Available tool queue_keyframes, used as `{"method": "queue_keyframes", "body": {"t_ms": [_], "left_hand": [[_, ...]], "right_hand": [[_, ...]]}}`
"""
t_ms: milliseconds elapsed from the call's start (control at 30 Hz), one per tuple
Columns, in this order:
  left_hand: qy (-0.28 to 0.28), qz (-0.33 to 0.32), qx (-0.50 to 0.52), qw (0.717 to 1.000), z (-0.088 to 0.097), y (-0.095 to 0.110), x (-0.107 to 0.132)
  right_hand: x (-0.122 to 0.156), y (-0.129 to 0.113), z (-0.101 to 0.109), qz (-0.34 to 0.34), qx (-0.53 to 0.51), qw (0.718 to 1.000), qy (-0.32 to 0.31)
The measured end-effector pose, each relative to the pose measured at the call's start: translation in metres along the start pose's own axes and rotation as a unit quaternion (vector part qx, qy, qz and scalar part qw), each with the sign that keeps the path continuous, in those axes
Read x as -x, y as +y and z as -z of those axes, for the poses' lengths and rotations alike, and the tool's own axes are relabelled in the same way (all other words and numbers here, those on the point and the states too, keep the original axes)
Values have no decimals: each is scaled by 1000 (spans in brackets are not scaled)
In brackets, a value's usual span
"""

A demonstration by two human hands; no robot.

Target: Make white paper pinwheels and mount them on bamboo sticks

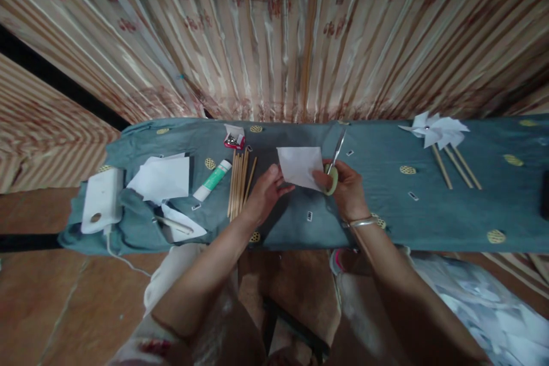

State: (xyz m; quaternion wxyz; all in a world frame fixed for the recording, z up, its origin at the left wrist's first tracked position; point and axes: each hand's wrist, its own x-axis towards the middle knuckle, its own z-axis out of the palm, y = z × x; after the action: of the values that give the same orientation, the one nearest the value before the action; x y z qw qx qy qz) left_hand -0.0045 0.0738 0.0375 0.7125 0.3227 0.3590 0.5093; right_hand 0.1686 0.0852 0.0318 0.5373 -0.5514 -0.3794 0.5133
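Observation:
A square of white paper is held up over the middle of the cloth-covered table. My right hand is closed around the pale green handles of a pair of scissors, whose blades point up and away from me. Its thumb also lies over the paper's lower right corner. At the paper's left edge is my left hand, thumb and fingers apart; whether its fingertips touch the paper I cannot tell. Close to that hand, several thin wooden sticks lie side by side.
Left of the sticks are a glue stick, white paper sheets, a pen on folded paper and a white corded box. A small red box sits behind. Paper pinwheels on sticks lie right. A curtain hangs behind.

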Motion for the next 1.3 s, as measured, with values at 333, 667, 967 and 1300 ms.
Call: {"method": "queue_keyframes", "body": {"t_ms": [333,667,967,1300], "left_hand": [[128,10,0,992,-10,-16,4],[146,10,52,988,-8,-5,-1],[203,-109,2,973,16,14,-20],[206,-86,-30,974,13,11,-19]], "right_hand": [[6,4,-25,-1,-29,999,-25],[11,7,-29,15,-35,995,-92],[41,3,-15,-69,90,949,-293],[49,12,-19,-114,97,939,-310]]}}
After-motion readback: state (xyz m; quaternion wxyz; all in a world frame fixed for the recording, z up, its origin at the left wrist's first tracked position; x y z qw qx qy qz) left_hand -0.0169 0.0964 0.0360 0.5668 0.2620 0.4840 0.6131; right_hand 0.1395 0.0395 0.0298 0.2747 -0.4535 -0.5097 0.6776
